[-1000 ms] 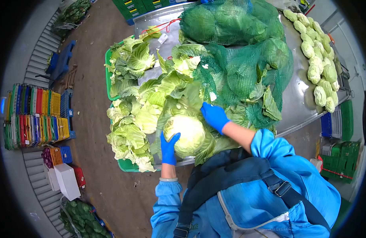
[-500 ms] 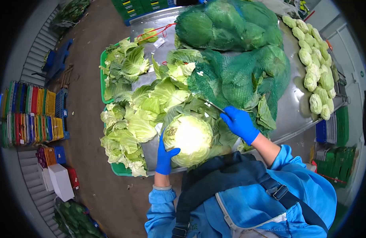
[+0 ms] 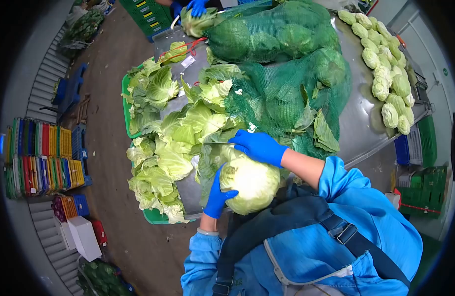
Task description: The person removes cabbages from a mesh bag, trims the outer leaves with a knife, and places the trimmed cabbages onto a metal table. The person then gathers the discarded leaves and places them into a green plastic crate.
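Note:
A pale green cabbage (image 3: 252,185) is at the near edge of the metal table, close to my body. My left hand (image 3: 218,196), in a blue glove, grips it from the left side. Above the cabbage, my right hand (image 3: 259,147), gloved too, is closed round a knife (image 3: 216,143); its thin blade points left over loose leaves. A cut-looking leaf lies at the cabbage's top left, partly under the blade. Left of the cabbage are piled cabbage leaves (image 3: 173,160). Beyond my right hand lies a green net bag (image 3: 277,93) with cabbages inside.
Another full net bag (image 3: 272,34) lies farther back. Trimmed cabbages (image 3: 385,69) are stacked along the right side. A green crate (image 3: 126,106) stands at the table's left edge. At the far side, a co-worker's gloved hands (image 3: 197,7) hold a leafy cabbage (image 3: 198,22).
My right hand has moved left with the knife, from beside the net bag to above the cabbage. The cabbage has shifted right and closer to me. A co-worker's hands have appeared at the back.

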Action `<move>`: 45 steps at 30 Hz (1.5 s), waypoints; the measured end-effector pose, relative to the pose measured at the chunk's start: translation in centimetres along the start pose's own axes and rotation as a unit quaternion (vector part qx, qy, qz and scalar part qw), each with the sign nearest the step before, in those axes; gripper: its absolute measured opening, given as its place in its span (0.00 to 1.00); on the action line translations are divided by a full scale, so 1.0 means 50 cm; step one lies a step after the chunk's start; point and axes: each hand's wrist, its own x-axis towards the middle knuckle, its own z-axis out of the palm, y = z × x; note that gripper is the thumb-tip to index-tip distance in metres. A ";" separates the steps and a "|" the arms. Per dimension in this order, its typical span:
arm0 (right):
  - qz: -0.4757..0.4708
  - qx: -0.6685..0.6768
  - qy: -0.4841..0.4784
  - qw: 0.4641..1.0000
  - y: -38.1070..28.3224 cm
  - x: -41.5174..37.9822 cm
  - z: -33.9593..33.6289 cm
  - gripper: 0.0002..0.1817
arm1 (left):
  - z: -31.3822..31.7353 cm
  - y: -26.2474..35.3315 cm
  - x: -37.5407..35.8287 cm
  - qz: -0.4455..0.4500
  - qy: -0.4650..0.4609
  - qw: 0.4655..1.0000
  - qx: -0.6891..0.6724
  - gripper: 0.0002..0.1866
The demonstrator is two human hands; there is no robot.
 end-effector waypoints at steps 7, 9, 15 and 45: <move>0.133 -0.071 0.110 0.982 0.220 0.028 0.020 0.22 | -0.029 -0.017 -0.055 0.063 0.027 0.993 -0.098 0.55; 0.104 0.021 0.117 0.988 0.192 0.005 -0.017 0.22 | -0.019 -0.026 -0.075 0.086 0.081 0.965 -0.232 0.53; 0.161 0.507 0.045 0.846 -0.011 -0.069 -0.002 0.23 | 0.025 -0.002 -0.040 0.239 0.219 0.927 -0.192 0.46; 0.111 0.125 0.116 0.979 0.251 0.060 0.157 0.17 | 0.009 -0.085 0.000 0.155 0.221 0.956 -0.118 0.50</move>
